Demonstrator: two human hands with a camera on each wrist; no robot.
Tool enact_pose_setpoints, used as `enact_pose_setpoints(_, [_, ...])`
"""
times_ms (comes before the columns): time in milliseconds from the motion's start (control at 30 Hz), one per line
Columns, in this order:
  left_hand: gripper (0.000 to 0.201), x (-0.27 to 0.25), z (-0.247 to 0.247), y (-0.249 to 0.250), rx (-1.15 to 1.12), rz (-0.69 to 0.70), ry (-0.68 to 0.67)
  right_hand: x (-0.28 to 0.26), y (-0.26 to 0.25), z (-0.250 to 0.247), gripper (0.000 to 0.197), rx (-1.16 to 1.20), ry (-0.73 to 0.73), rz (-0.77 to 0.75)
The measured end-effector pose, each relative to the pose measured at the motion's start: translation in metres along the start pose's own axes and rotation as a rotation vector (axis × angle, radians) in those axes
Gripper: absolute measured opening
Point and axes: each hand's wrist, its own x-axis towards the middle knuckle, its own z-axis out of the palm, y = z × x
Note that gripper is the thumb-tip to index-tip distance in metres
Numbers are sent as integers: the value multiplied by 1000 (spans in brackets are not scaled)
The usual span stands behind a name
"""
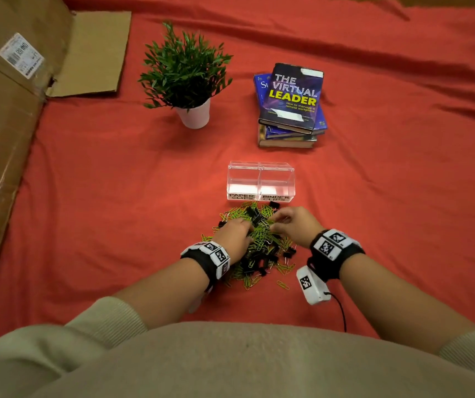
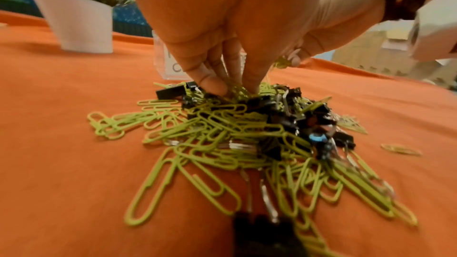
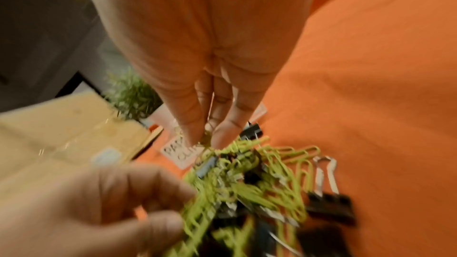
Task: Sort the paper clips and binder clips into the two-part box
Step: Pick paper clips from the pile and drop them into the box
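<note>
My left hand (image 1: 235, 235) digs bunched fingertips into the mixed pile (image 1: 255, 245) of paper clips and binder clips; my right hand (image 1: 293, 224) pinches green paper clips (image 3: 206, 140) at its far edge. Just beyond the pile stands the two-part box (image 1: 260, 180). Risk, I judge: interlocked clips dragging binder clips (image 1: 255, 216) into the wrong compartment.

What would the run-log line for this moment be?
stage: sorting just begun | left hand: fingers dug into clip pile | right hand: pinches green paper clips | two-part box: looks empty
</note>
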Motion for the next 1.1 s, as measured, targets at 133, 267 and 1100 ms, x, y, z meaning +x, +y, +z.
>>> enact_pose_setpoints(133, [16,2,-4,-2,-129,-108,-5,6,-22,-25,12,191,-34,25])
enact_pose_setpoints(267, [11,0,-6,-2,-223,-157,-9,32,-55,-35,9,289,-4,-19])
enact_pose_setpoints(1100, [6,70,-103,-2,-282,-175,197,12,-2,29,32,-547,18,-191])
